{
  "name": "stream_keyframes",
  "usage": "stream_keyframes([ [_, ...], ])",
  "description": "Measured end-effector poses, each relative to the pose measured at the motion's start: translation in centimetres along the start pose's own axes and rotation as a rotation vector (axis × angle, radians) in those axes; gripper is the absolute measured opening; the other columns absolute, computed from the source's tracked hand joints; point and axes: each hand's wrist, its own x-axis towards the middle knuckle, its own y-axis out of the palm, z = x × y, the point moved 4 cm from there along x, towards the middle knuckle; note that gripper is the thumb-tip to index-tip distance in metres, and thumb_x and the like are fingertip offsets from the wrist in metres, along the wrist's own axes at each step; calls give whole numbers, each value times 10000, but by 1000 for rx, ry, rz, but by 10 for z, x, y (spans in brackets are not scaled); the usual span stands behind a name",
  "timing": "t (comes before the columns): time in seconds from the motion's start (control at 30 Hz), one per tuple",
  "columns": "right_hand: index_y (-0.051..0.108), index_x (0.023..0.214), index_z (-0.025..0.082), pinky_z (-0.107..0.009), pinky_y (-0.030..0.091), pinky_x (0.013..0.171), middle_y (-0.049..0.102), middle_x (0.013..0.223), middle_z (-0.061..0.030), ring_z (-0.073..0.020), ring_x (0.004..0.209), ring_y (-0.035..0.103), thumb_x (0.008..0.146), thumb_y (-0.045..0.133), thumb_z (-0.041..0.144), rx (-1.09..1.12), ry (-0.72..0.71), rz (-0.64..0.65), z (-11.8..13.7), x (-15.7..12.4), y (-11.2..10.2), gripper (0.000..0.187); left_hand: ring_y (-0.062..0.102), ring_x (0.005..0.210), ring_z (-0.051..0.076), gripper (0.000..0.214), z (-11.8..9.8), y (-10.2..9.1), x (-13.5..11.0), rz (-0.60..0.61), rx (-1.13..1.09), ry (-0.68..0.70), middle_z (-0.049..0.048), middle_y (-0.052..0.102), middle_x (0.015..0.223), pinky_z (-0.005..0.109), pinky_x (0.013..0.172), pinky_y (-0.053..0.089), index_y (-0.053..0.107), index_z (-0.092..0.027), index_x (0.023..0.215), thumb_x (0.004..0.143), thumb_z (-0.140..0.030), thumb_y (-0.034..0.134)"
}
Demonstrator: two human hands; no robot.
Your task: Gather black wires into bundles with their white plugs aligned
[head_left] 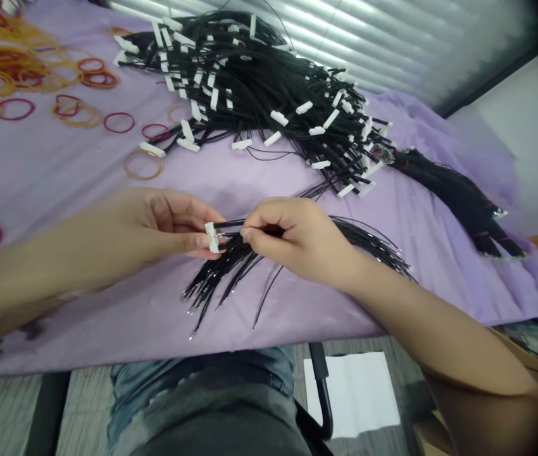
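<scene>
My left hand (164,227) pinches a small white connector (211,236) between thumb and fingers, just above the purple cloth (83,183). My right hand (292,239) is closed in a pinch on thin black wires (233,229) that run into that connector. Beneath both hands lies a loose bundle of black wires (221,278) with bare metal tips, fanned toward the table's near edge and continuing behind my right wrist.
A large heap of black wires with white connectors (259,95) fills the far middle. A tied bundle of black wires (459,196) lies at the right. Red and yellow rubber bands (26,76) are scattered at the far left. A white sheet (352,392) lies on the floor.
</scene>
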Motion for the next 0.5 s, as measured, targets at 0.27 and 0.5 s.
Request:
stream_keyframes([
  [0.27, 556, 666, 127, -190, 327, 598, 523, 624, 48, -45, 580, 409, 808, 562, 99, 14, -13, -42, -4, 0, 2, 145, 717, 680, 115, 230, -1, 1, 4, 19, 17, 0, 12, 772, 805, 122, 626, 551, 757, -176, 834, 613, -203, 815],
  [0.5, 553, 655, 117, -186, 327, 607, 504, 617, 51, -35, 586, 413, 819, 565, 88, 0, -10, -58, 0, -1, 1, 167, 723, 682, 132, 238, 5, -3, 7, 56, 48, -3, 31, 769, 788, 131, 618, 559, 777, -185, 864, 642, -249, 837],
])
